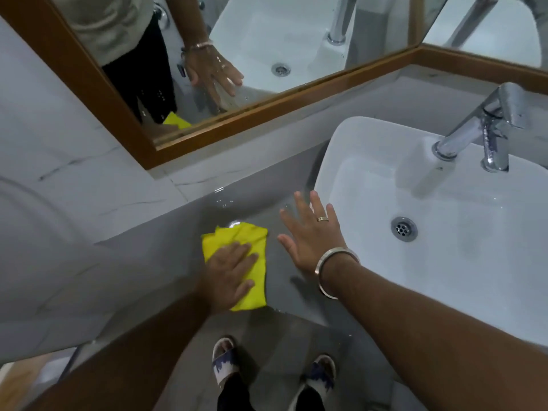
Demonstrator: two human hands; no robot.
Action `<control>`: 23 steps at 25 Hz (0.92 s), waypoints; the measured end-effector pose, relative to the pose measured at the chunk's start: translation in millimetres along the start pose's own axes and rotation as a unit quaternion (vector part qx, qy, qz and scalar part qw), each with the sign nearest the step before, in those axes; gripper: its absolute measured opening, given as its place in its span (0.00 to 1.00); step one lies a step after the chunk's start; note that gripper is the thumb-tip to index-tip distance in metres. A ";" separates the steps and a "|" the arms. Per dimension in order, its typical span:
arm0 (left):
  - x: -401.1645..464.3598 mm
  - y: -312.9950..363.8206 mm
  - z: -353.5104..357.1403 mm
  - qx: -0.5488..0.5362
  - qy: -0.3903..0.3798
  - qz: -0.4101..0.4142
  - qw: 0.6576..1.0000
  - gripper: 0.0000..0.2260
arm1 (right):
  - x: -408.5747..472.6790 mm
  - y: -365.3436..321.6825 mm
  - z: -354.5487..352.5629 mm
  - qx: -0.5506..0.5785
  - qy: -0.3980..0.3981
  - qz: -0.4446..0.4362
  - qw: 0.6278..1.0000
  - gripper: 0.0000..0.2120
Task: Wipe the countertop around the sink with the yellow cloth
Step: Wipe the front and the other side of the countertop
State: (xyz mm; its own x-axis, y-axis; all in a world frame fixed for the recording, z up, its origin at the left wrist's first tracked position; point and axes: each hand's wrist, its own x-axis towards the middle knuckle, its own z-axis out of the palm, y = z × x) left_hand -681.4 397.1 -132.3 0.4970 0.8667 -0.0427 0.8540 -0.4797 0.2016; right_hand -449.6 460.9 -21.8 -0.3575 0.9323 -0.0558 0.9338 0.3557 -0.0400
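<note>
Pressing yellow cloth [237,256] flat onto grey countertop [166,241] under left hand [229,274], fingers together; right hand [311,237] splaying wide, empty, beside sink [444,209].

The left hand [229,272] lies flat, palm down, on the yellow cloth [241,256], pressing it to the grey bench [166,253]; the right hand [311,237], fingers spread and empty, rests just beside the cloth, near the left rim of the white sink [370,143]; water glistens on the bench behind the cloth; a chrome tap [486,129] stands at the sink's back; a wood-framed mirror [267,108] reflects the right hand and the cloth.
</note>
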 end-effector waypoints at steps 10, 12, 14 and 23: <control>36.5 -62.0 -9.2 -0.017 0.032 -0.046 0.998 0.33 | 1.2 -6.5 -15.3 -0.045 -0.021 0.008 0.999 0.25; 41.6 -77.3 -19.0 0.015 0.011 -0.125 0.992 0.36 | 1.6 -7.0 -17.1 -0.051 -0.021 0.012 0.998 0.24; 44.3 -31.0 -12.2 -0.031 -0.028 -0.102 0.994 0.39 | 1.8 -8.8 -18.9 -0.046 -0.035 0.016 0.998 0.24; 110.2 -12.4 -4.8 -0.043 -0.010 -0.069 0.997 0.40 | 0.2 -7.7 -18.3 -0.041 -0.028 0.015 0.999 0.24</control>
State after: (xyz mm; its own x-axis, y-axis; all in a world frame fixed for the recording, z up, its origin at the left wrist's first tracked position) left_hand -637.9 499.2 -134.9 0.3799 0.9202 -0.0947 0.8981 -0.3424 0.2759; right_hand -456.5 459.6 -3.3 -0.3272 0.9383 -0.1121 0.9416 0.3337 0.0442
